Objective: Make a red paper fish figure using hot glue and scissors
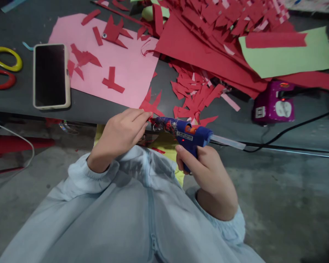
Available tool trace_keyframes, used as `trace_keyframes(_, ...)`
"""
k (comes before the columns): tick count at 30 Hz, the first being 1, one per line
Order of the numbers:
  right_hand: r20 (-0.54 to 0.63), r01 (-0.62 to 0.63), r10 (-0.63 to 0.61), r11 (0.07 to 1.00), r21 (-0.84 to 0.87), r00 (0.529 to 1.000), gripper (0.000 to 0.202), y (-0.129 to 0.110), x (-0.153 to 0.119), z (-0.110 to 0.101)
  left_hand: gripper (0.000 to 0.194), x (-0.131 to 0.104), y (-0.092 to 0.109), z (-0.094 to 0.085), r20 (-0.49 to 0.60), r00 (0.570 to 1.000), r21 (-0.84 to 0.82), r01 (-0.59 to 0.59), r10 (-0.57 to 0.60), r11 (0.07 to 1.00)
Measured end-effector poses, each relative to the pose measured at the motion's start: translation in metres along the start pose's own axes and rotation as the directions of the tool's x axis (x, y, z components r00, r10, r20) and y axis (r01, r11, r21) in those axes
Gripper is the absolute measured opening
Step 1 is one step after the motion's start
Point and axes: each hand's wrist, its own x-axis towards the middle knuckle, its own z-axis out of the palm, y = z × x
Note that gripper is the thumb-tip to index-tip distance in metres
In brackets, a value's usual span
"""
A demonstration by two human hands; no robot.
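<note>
Dim, flat, cool light falls over the tabletop (235, 124), its source out of view, leaving soft shadows under the front edge, with the floor (276, 204) murky below. A thin pale glint runs along that edge toward the right corner, and small red lights (183, 140) glow on the glue gun (191, 138) and the purple box (271, 106). Focus is slightly soft, blurring the glue gun's label (185, 136), while wide-angle distortion stretches the jacket (120, 219) toward the bottom
</note>
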Motion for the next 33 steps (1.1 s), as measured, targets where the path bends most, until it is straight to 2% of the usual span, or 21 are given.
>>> trace_keyframes(12, 0.007, 0.016, -0.016, 1.000, 0.000, 1.000, 0.057, 0.003, -0.002, -0.003, 0.033, -0.001, 0.001, 0.001, -0.011, 1.000, 0.016, -0.013, 0.013, 1.000)
trace_keyframes(20, 0.009, -0.034, 0.034, 0.999, -0.009, 0.999, 0.057, 0.006, -0.012, -0.008, 0.032, 0.000, 0.001, 0.001, -0.009, 1.000, 0.020, -0.012, 0.013, 1.000)
trace_keyframes(27, 0.002, 0.016, -0.016, 1.000, -0.009, 1.000, 0.057, 0.005, -0.007, -0.006, 0.034, -0.001, 0.002, 0.000, 0.006, 1.000, 0.020, -0.007, 0.007, 1.000)
trace_keyframes(33, 0.009, -0.039, 0.039, 0.999, -0.005, 0.999, 0.058, 0.006, -0.013, -0.008, 0.032, 0.000, 0.002, 0.001, 0.001, 1.000, 0.031, -0.010, 0.010, 0.999)
